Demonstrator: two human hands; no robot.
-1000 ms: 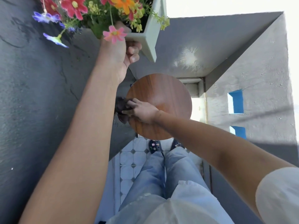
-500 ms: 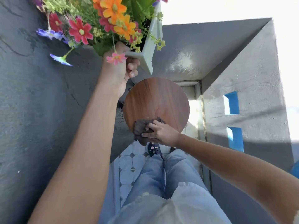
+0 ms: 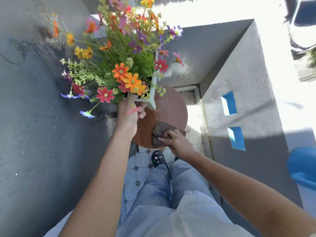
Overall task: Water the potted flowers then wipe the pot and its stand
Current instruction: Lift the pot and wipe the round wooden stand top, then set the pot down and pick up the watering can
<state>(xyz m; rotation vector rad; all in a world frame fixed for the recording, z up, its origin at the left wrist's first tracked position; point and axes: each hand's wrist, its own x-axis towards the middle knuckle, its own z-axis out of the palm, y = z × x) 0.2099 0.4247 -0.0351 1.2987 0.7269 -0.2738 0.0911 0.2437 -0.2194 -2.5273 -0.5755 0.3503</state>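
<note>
My left hand (image 3: 129,112) grips the near corner of a pale green square pot (image 3: 152,98) full of orange, red, yellow and purple flowers (image 3: 123,65). The pot is held tilted above the far part of a round brown wooden stand (image 3: 168,108). A dark brown cloth (image 3: 161,131) lies on the near right part of the stand top, pressed down by my right hand (image 3: 176,142), whose fingers rest on it. The pot's base is hidden by the flowers and my hand.
A dark grey wall (image 3: 34,117) runs along the left. A grey parapet (image 3: 248,100) with blue openings (image 3: 229,103) stands on the right. A blue container (image 3: 302,166) sits at the right edge. My legs and a dark shoe (image 3: 158,159) stand on tiled floor (image 3: 138,165).
The cloth and my right hand slid from the stand's left edge round to its near right side. The pot came down closer to the stand, and more flowers came into view.
</note>
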